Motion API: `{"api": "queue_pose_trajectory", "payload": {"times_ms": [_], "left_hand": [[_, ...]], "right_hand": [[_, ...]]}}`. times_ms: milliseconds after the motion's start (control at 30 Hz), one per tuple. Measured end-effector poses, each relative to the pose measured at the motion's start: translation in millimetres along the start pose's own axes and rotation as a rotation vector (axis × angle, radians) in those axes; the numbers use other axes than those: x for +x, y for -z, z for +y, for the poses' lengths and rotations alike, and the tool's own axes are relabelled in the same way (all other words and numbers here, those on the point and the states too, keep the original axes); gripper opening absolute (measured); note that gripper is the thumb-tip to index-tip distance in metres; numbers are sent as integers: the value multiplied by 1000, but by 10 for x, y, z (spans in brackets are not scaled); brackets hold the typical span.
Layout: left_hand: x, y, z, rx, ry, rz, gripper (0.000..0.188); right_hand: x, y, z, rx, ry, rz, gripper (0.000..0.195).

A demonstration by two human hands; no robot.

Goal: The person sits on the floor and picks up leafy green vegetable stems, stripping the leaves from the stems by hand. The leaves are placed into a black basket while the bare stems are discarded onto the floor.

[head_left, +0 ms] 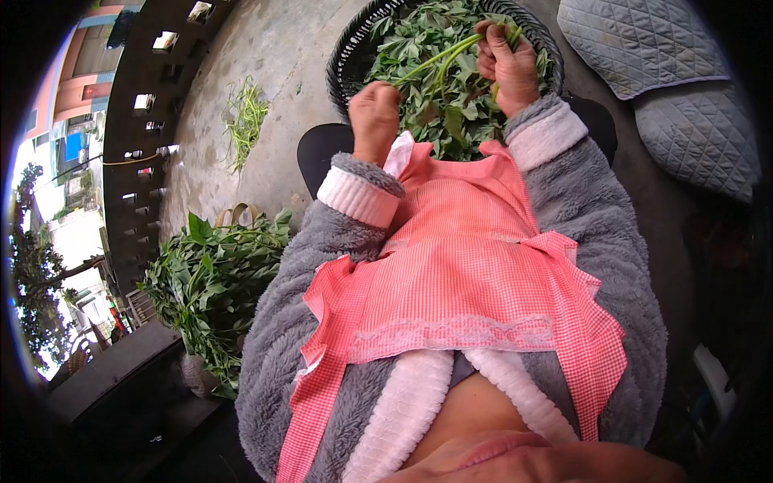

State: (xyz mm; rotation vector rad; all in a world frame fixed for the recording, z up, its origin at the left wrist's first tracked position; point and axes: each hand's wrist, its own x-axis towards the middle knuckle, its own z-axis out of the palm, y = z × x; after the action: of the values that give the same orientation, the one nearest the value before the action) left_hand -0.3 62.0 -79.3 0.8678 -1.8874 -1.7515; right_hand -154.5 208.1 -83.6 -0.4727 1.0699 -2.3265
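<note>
My right hand [508, 69] is closed around several green leafy stems [460, 49] at the right side of a dark woven plastic basket [339, 66]. Across the basket, the fingers of my left hand [375, 115] are curled at the far end of one stem, which stretches between both hands. Beneath them, cut green leaves [416, 57] fill the basket, and some leaves dangle under my right hand. The basket stands just in front of my lap, which a red checked apron [447, 271] covers.
A small pile of bare stems [247, 121] lies on the concrete floor [290, 54] to the left. Closer to my left elbow is a big heap of leafy greens [211, 284]. Grey quilted pads [652, 45] lie at the right. A perforated wall [136, 151] runs along the left.
</note>
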Motion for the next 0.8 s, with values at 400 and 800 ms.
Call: {"api": "queue_pose_trajectory", "payload": {"times_ms": [400,800], "left_hand": [[41,-120,36,36,-142,-149,24],[-23,-183,0,54,96,-139,17]], "right_hand": [[68,124,-65,298,4,31,21],[33,51,-24,221,-2,131,20]]}}
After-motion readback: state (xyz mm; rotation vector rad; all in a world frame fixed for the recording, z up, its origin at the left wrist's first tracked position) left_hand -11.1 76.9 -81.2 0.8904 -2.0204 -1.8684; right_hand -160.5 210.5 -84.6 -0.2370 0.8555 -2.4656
